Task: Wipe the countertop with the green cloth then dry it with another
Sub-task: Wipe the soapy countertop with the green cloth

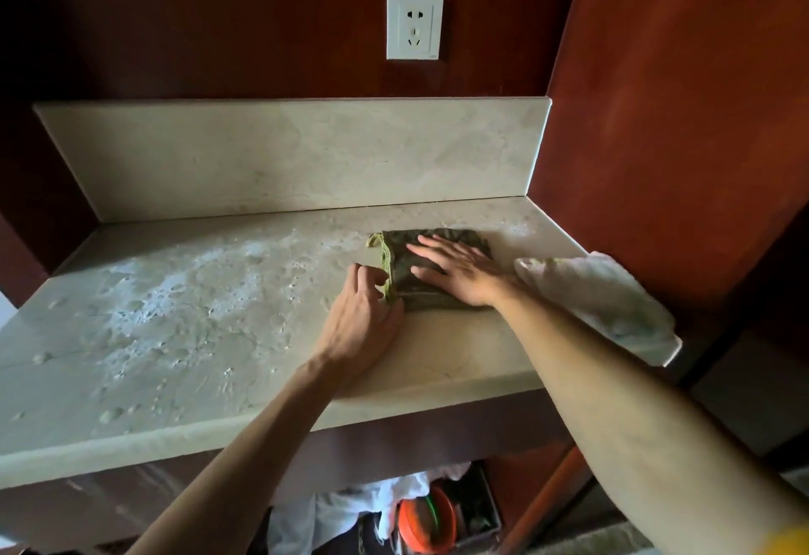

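Note:
A folded green cloth (pixel 402 267) lies on the beige stone countertop (pixel 184 335), right of its middle. My right hand (pixel 455 272) rests flat on top of the cloth, fingers spread and pointing left. At the cloth's left edge my left hand (pixel 361 316) pinches the folded layers with its fingertips. A white cloth (pixel 599 300) lies crumpled at the right end of the counter, partly over the edge. The counter's left and middle part is covered with white foamy wet patches (pixel 166 296).
A stone backsplash (pixel 289 151) rises behind the counter, with a white wall socket (pixel 414 27) above it. A dark red wooden panel (pixel 678 94) closes the right side. Below the counter's front edge sit white fabric and an orange object (pixel 427 519).

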